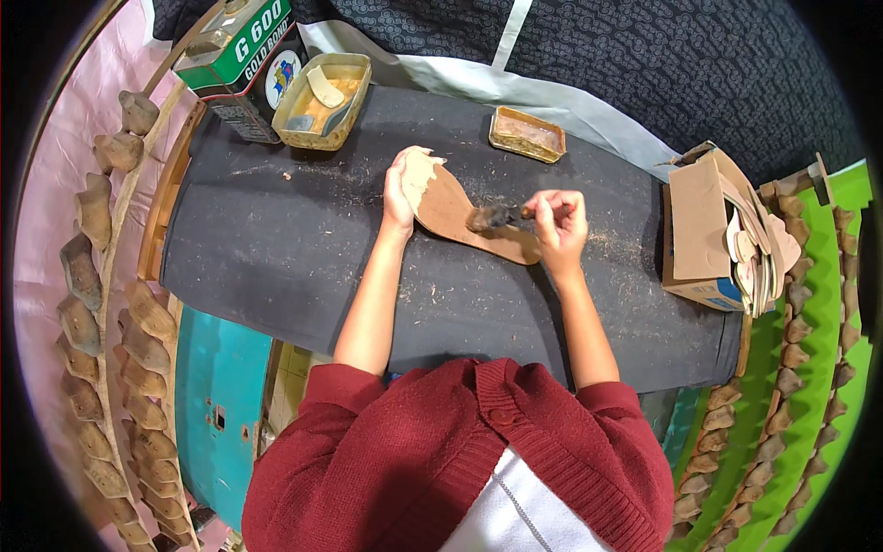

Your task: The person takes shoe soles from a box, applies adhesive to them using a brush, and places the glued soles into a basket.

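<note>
A brown shoe insole (460, 216) lies on the black cloth-covered table (276, 248). My left hand (403, 189) grips its upper, paler end. My right hand (558, 225) holds a small brush (497, 217) whose dark bristles rest on the middle of the insole. Both forearms come in from the lower edge, in dark red sleeves.
A square tin of yellow glue (324, 87) with a spatula sits at the back left, beside a green glue can (241, 64). A smaller tin (526, 134) stands at the back centre. A cardboard box of insoles (713, 235) is on the right. Racks of shoe lasts (101, 304) line both sides.
</note>
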{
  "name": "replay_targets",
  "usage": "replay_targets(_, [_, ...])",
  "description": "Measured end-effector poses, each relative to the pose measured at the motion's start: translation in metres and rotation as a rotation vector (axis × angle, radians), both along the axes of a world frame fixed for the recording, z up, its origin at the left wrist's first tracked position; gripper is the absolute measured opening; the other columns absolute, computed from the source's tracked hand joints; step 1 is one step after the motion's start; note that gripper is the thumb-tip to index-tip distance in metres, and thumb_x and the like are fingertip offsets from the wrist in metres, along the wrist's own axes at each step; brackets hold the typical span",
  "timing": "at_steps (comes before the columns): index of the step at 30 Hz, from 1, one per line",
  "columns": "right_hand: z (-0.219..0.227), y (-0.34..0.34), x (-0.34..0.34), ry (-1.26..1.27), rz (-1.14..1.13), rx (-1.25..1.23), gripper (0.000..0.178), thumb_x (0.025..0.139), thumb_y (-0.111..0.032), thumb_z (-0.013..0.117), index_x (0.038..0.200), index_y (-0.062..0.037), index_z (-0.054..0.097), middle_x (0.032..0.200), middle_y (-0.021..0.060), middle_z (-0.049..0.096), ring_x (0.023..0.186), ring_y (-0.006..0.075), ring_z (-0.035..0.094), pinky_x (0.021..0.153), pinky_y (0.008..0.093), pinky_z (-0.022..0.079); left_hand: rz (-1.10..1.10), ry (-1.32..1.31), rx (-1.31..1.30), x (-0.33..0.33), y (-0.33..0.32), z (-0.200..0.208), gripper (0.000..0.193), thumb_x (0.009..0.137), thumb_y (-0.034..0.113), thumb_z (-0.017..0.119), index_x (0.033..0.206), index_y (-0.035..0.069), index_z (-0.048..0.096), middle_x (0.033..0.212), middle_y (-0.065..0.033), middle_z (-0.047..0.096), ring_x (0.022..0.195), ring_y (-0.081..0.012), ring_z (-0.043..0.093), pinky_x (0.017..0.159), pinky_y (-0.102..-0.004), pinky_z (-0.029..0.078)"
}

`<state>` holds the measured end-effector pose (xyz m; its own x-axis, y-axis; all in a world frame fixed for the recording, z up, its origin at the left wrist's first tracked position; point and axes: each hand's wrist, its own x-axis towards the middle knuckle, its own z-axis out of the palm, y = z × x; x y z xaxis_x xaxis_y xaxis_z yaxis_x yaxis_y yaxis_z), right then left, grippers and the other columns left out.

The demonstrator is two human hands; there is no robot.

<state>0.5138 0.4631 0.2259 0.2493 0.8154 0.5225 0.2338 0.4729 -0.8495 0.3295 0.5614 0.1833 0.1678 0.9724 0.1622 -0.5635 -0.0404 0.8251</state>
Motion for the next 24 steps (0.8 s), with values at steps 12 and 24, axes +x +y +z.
replay_targets(12, [0.027, -0.018, 0.044, -0.159, -0.08, -0.128, 0.013, 0.079, -0.005, 0.051, 0.073, -0.0041, 0.04, 0.065, 0.003, 0.054, 0.058, 0.0054, 0.05, 0.052, 0.0181, 0.041, -0.021, -0.057, -0.018, 0.001, 0.003, 0.004, 0.042, 0.079, 0.032, 0.024, 0.097, 0.001, 0.048, 0.09, -0.0145, 0.057, 0.087, -0.0228, 0.053, 0.08, -0.0315, 0.038])
replay_targets(24, [0.011, -0.003, 0.038, 0.019, -0.002, -0.073, 0.013, 0.081, -0.004, 0.049, 0.076, -0.0043, 0.038, 0.07, 0.0047, 0.053, 0.062, 0.0064, 0.05, 0.056, 0.0194, 0.042, -0.011, 0.001, 0.004, 0.001, 0.004, 0.001, 0.043, 0.079, 0.032, 0.024, 0.097, 0.001, 0.047, 0.09, -0.0142, 0.057, 0.087, -0.0221, 0.053, 0.08, -0.0314, 0.038])
